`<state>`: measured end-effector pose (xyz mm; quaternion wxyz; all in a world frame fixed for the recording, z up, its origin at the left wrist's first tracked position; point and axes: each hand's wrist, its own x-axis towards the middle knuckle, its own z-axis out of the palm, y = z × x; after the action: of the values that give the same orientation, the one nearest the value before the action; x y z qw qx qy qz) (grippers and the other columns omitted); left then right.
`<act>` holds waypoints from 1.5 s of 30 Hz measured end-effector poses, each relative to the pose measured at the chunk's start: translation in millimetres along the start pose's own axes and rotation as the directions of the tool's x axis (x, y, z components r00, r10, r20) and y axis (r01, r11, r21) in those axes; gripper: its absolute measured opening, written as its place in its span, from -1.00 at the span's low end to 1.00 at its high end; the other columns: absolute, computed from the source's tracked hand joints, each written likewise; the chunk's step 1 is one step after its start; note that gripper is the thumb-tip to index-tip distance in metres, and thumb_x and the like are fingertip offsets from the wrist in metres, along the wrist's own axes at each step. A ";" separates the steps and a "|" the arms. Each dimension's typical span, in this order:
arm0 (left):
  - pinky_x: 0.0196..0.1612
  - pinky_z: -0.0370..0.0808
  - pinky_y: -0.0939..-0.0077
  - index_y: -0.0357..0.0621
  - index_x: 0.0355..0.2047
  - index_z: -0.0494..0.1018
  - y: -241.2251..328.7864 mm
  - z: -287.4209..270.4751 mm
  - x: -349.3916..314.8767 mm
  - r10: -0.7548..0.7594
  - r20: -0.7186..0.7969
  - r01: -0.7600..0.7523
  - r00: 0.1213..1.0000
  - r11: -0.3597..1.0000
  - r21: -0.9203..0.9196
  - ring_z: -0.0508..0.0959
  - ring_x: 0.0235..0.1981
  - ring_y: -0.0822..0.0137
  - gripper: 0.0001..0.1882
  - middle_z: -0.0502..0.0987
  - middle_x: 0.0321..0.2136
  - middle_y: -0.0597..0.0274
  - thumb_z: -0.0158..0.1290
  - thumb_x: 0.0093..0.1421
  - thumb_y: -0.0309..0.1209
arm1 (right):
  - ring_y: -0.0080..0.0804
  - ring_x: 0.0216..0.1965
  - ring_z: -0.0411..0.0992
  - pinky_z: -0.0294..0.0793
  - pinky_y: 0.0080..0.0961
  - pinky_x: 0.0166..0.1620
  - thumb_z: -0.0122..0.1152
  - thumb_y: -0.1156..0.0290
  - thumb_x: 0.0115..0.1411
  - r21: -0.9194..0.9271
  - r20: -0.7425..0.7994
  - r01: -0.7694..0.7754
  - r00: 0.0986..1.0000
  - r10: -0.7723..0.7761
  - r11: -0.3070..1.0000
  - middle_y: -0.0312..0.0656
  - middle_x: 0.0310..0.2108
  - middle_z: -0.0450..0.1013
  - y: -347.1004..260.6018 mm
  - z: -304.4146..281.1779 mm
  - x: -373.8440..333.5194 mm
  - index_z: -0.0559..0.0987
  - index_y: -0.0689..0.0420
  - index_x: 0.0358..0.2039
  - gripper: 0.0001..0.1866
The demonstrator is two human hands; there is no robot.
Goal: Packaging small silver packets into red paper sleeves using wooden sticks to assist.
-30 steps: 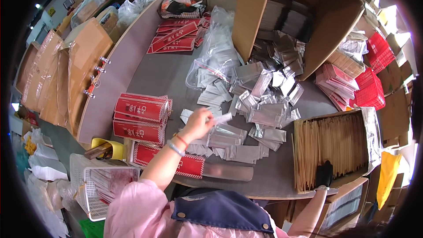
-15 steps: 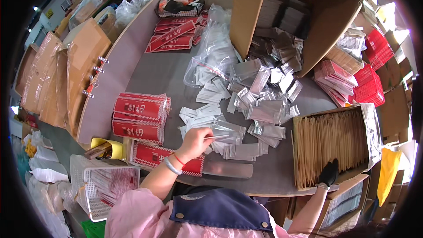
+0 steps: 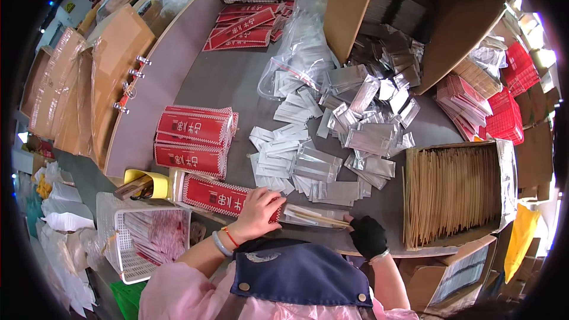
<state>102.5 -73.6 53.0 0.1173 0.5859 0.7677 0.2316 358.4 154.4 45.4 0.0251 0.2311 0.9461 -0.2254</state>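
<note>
My left hand (image 3: 259,210) bends over the right end of a stack of red printed paper sleeves (image 3: 216,194), its fingers closed together. What they grip is hidden. Against its fingertips lies a long clear plastic sleeve (image 3: 296,212). My right hand (image 3: 368,237), in a black fingerless glove, pinches the right end of a pair of wooden chopsticks (image 3: 320,218). The chopsticks lie lengthwise along the clear sleeve. Just beyond are white paper packets (image 3: 275,148) and silvery clear-wrapped packets (image 3: 373,136), loosely heaped.
At right stands a box of chopsticks (image 3: 453,192), packed upright. More red sleeves (image 3: 192,133) are stacked left. A tall cardboard box (image 3: 355,6) lies open at the back, beside a clear bag (image 3: 302,41). A white basket (image 3: 127,231) and yellow holder (image 3: 155,184) flank the left edge.
My right hand has come from the chopstick box to the clear sleeve, now with chopsticks. My left hand has lowered to the sleeve's left end; the thin white piece it held no longer shows there.
</note>
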 end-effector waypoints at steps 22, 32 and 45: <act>0.09 0.39 0.20 -0.19 0.12 0.38 16.7 37.8 39.0 0.133 0.146 -0.119 0.980 0.988 -0.103 0.42 -0.01 0.03 -0.28 0.43 -0.03 0.04 0.30 -0.14 -0.44 | -0.40 -0.35 0.52 0.51 -0.43 -0.24 0.41 0.47 0.08 0.653 -0.039 -0.084 0.989 0.145 0.753 -0.17 -0.37 0.48 -51.2 82.9 40.0 0.43 0.19 -0.19 -0.65; -0.14 0.42 0.19 -0.06 -0.42 0.46 27.8 -20.2 51.8 0.307 0.277 -0.301 0.910 0.951 -0.065 0.42 -0.20 0.08 -0.90 0.40 -0.27 0.08 0.08 0.00 -0.44 | -0.10 -0.05 0.35 0.28 -0.11 -0.07 0.50 -0.03 -0.31 -0.019 -0.034 0.182 0.983 -0.183 0.983 -0.17 -0.17 0.40 -75.1 0.4 47.0 0.50 0.00 -0.10 -0.27; 0.20 0.09 -0.37 -0.13 0.20 0.28 3.4 19.1 10.9 -0.350 -0.215 0.369 0.912 0.928 0.057 0.20 0.20 -0.16 0.01 0.24 0.17 -0.05 0.45 -0.25 -0.03 | -0.11 -0.18 0.39 0.26 -0.15 -0.12 0.50 -0.01 -0.27 -0.187 -0.141 -0.002 0.990 -0.025 0.982 -0.15 -0.23 0.41 -67.6 -15.2 37.8 0.51 0.05 -0.23 -0.38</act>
<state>111.0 -58.4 39.1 0.0516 0.4132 0.8804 0.2268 295.2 123.6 81.4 -0.0222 0.2379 0.9637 -0.1189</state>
